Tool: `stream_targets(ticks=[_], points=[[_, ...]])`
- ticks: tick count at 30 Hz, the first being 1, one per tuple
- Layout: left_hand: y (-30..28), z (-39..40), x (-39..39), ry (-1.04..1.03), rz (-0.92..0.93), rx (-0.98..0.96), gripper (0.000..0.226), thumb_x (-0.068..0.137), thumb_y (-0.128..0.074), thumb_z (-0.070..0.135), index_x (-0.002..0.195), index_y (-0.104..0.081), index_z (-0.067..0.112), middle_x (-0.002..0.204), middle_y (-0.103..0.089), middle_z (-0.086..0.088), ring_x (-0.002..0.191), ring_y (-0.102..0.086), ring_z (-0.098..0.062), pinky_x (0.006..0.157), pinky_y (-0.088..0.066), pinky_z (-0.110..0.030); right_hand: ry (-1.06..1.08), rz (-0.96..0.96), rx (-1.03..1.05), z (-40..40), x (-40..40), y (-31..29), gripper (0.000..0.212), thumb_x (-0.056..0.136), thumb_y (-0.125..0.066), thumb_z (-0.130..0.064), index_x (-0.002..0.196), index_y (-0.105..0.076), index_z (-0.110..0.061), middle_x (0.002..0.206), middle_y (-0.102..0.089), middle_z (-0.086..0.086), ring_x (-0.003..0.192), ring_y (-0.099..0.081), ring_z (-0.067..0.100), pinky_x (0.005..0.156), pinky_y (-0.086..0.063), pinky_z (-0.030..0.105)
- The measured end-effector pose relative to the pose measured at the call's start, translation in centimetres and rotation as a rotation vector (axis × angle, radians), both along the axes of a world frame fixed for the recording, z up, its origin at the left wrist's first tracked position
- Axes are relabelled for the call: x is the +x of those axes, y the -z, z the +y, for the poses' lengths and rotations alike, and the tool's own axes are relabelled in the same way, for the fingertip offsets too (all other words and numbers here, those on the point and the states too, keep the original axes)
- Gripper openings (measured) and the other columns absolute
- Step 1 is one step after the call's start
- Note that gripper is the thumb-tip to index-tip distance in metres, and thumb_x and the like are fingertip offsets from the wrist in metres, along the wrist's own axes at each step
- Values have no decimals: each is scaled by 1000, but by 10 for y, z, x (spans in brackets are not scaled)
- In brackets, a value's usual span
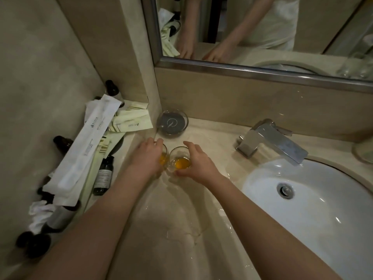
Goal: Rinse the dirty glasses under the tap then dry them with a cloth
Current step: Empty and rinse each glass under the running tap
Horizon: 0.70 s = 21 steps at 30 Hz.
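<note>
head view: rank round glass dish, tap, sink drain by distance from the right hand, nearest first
From the right hand, which grips a glass:
1. Round glass dish, just beyond the hands, in the counter's back corner.
2. Tap, to the right, at the basin's back rim.
3. Sink drain, farther right, at the bottom of the white basin.

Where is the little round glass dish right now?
In the head view, the glass dish sits on the counter in the back corner, just behind the two glasses and left of the tap.

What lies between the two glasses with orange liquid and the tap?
Only bare, wet countertop separates the glasses, gripped by the left hand and right hand, from the tap, as the head view shows.
</note>
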<state>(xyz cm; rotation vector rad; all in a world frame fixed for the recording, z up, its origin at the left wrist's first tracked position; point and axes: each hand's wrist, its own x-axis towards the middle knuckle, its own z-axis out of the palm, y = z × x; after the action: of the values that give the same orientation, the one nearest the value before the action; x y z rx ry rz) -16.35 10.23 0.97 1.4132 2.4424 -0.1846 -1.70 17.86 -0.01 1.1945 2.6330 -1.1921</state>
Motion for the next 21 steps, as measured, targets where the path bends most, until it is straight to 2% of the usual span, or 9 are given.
stream_targets(ticks=[3,6,9,13,17,21], points=[[-1,1,0,-33,-15,29,74,78,-77,23,140,-37,16,135,-45,-14,123,-47,-31,96,-46,-38,25,58,-40,-2,-2,7,86,75,-81,-31,145,-33,-19,145,-42,4,126,-48,25,94,-40,31],[-2,-1,4,-65,-38,54,80,75,-81,27,141,-37,19,135,-45,-12,123,-47,-30,96,-47,-38,58,93,-30,-2,3,10,82,74,-82,-32,142,-38,-17,143,-46,3,126,-48,22,91,-37,27],[2,-5,12,-106,-97,97,89,70,-85,30,144,-36,22,136,-45,-11,124,-45,-30,98,-45,-39,109,118,-20,-3,13,11,83,72,-83,-33,141,-40,-18,143,-48,2,126,-48,21,95,-40,30],[9,-10,35,-230,-273,233,99,58,-92,26,142,-40,18,134,-48,-10,126,-43,-27,97,-44,-37,194,168,-22,-5,40,12,85,69,-85,-31,141,-42,-19,140,-51,1,125,-51,21,94,-42,31],[12,-11,72,-311,-398,369,97,55,-94,25,137,-44,9,129,-52,-9,121,-45,-25,97,-44,-34,266,188,-36,-4,81,9,87,66,-87,-32,140,-44,-22,138,-54,1,119,-55,22,95,-48,37],[14,-8,118,-293,-489,470,92,53,-93,18,133,-49,14,127,-53,-7,119,-47,-24,90,-39,-27,337,211,-53,-1,132,6,89,61,-89,-32,139,-47,-23,134,-58,-2,118,-56,19,95,-48,38]])
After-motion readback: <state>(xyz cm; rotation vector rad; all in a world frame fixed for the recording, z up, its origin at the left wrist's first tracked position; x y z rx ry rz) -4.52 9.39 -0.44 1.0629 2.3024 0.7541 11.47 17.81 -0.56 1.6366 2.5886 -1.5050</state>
